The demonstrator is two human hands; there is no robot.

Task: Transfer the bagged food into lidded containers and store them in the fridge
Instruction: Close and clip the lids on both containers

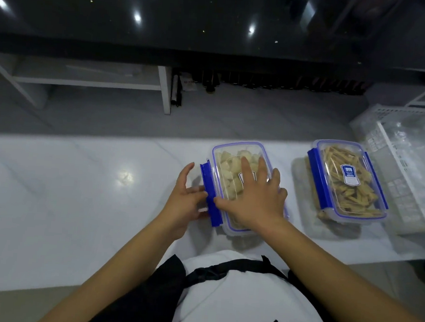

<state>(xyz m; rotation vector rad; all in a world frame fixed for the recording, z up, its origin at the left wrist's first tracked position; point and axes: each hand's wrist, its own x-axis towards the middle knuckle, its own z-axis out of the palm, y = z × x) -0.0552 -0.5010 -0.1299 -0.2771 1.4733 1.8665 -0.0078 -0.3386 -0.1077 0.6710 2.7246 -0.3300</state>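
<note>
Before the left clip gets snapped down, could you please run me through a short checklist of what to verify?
1. Clear lid seated on the clear plastic container of pale food chunks: cannot tell, the hand covers part of it.
2. Right hand pressing flat on that lid: ok.
3. Left hand at the blue side clip: ok, fingers touch it.
4. Blue side clip locked: not ok, it flares outward.
5. Far-side clip locked: cannot tell, hidden by the right hand.
6. Second clear container of tan strips out of the way: ok, it stands apart on the white counter.
</note>
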